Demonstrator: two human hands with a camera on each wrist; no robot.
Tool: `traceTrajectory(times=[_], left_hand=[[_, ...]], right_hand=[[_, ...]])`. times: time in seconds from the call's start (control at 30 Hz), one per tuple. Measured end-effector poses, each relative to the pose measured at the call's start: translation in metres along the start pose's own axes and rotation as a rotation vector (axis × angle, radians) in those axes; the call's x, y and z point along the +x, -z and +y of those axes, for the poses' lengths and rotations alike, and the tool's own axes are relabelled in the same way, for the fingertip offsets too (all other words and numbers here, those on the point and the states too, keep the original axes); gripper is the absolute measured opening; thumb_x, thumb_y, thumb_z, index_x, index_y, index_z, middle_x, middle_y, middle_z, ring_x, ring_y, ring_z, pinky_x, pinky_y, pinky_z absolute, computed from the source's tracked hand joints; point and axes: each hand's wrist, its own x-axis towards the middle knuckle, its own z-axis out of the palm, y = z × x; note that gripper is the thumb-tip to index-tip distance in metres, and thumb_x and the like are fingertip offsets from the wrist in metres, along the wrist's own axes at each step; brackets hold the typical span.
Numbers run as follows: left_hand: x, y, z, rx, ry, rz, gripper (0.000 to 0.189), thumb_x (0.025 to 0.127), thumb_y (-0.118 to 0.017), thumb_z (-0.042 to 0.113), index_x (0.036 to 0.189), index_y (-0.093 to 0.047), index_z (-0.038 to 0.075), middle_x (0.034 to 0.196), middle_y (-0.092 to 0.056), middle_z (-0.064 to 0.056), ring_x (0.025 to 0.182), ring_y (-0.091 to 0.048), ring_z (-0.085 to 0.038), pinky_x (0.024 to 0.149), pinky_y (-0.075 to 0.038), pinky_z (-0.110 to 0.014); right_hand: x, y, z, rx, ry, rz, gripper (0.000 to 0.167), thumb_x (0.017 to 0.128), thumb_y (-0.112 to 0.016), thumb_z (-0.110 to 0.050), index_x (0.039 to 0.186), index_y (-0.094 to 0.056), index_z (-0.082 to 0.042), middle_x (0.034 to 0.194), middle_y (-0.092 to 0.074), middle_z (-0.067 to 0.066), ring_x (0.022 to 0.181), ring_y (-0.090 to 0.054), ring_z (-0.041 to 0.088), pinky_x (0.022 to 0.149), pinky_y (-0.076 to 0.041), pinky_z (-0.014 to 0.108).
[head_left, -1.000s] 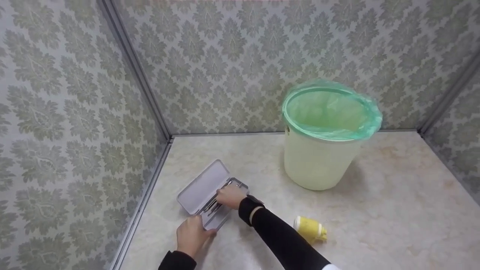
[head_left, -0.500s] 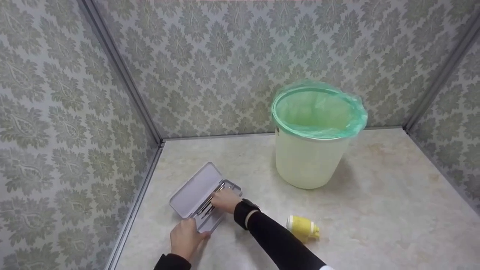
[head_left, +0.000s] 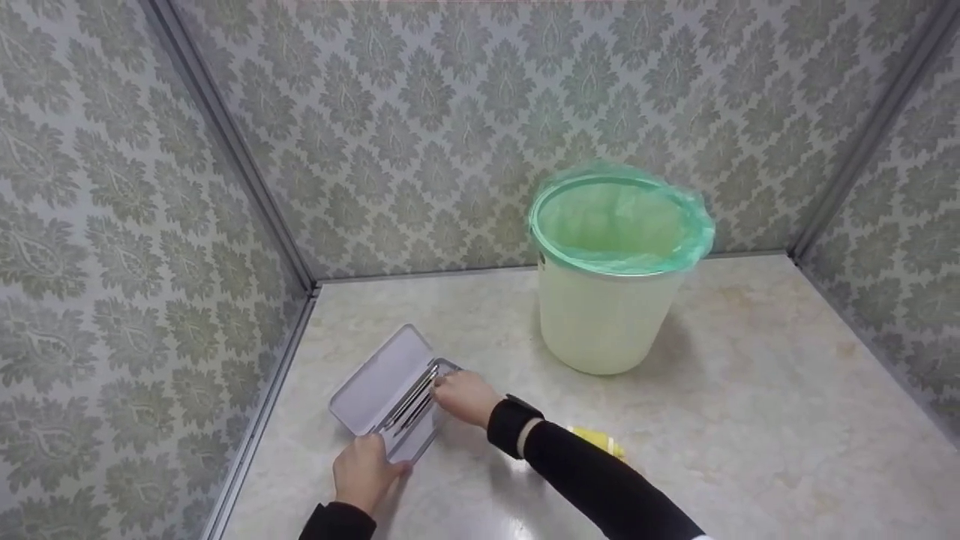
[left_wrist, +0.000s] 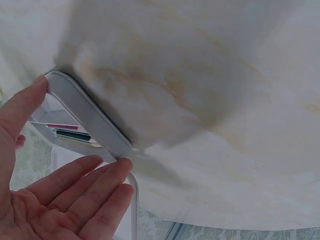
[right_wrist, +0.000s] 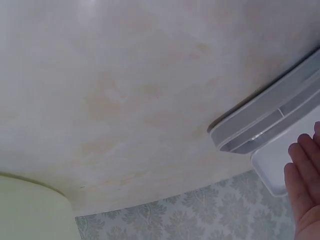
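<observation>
A light grey pencil case (head_left: 412, 448) lies on the table with its lid (head_left: 381, 381) folded back to the left. Several pens or pencils (head_left: 409, 403) lie lengthwise inside; the left wrist view shows a red one and a dark green one. My left hand (head_left: 365, 469) holds the near end of the case, thumb on one corner and fingertips on the other (left_wrist: 75, 200). Over the far right part of the case, my right hand (head_left: 469, 397) reaches in with bent fingers beside the pens. I cannot tell whether those fingertips pinch a pen.
A pale bin (head_left: 600, 322) with a green liner over its rim stands at the back, right of the case. A yellow object with white bands (head_left: 598, 439) lies partly hidden behind my right forearm. Patterned walls (head_left: 465, 135) enclose the table (head_left: 750, 390).
My right hand has shifted right over the case, uncovering more of the pens. My right forearm now covers more of the yellow object. The left hand keeps its hold; the head view has turned slightly.
</observation>
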Motion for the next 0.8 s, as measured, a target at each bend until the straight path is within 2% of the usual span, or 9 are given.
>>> traceTrajectory(times=[0.2, 0.43, 0.63, 0.8], left_hand=[[-0.002, -0.001, 0.002, 0.005, -0.013, -0.005, 0.048, 0.067, -0.094, 0.029, 0.086, -0.068, -0.006, 0.08, -0.074, -0.022, 0.067, -0.07, -0.029, 0.061, -0.056, -0.045], [-0.003, 0.001, 0.002, 0.029, -0.02, -0.036, 0.047, 0.07, -0.092, 0.031, 0.08, -0.063, -0.005, 0.076, -0.07, -0.019, 0.065, -0.066, -0.028, 0.059, -0.054, -0.045], [-0.004, 0.0, 0.003, 0.033, -0.019, -0.059, 0.047, 0.072, -0.091, 0.03, 0.082, -0.064, -0.007, 0.078, -0.071, -0.022, 0.067, -0.069, -0.032, 0.061, -0.056, -0.047], [-0.004, 0.0, 0.004, 0.035, -0.028, -0.051, 0.046, 0.072, -0.091, 0.029, 0.083, -0.064, -0.007, 0.077, -0.07, -0.022, 0.067, -0.07, -0.033, 0.06, -0.056, -0.048]], right_hand=[[-0.026, 0.03, 0.016, 0.149, -0.061, 0.03, 0.008, 0.088, -0.077, -0.022, 0.088, -0.073, -0.016, 0.09, -0.077, -0.005, 0.079, -0.073, 0.011, 0.07, -0.058, 0.025], [-0.054, 0.073, 0.035, 0.313, -0.157, -0.07, 0.022, 0.094, -0.074, -0.025, 0.11, -0.073, -0.01, 0.108, -0.079, 0.001, 0.097, -0.076, 0.016, 0.082, -0.061, 0.03], [-0.07, 0.097, 0.048, 0.412, -0.148, -0.093, 0.022, 0.096, -0.072, -0.023, 0.111, -0.072, -0.006, 0.111, -0.078, 0.006, 0.1, -0.075, 0.02, 0.086, -0.061, 0.033], [-0.082, 0.106, 0.055, 0.407, -0.138, -0.118, 0.025, 0.096, -0.072, -0.027, 0.111, -0.073, -0.006, 0.111, -0.079, 0.007, 0.101, -0.075, 0.02, 0.086, -0.061, 0.032]])
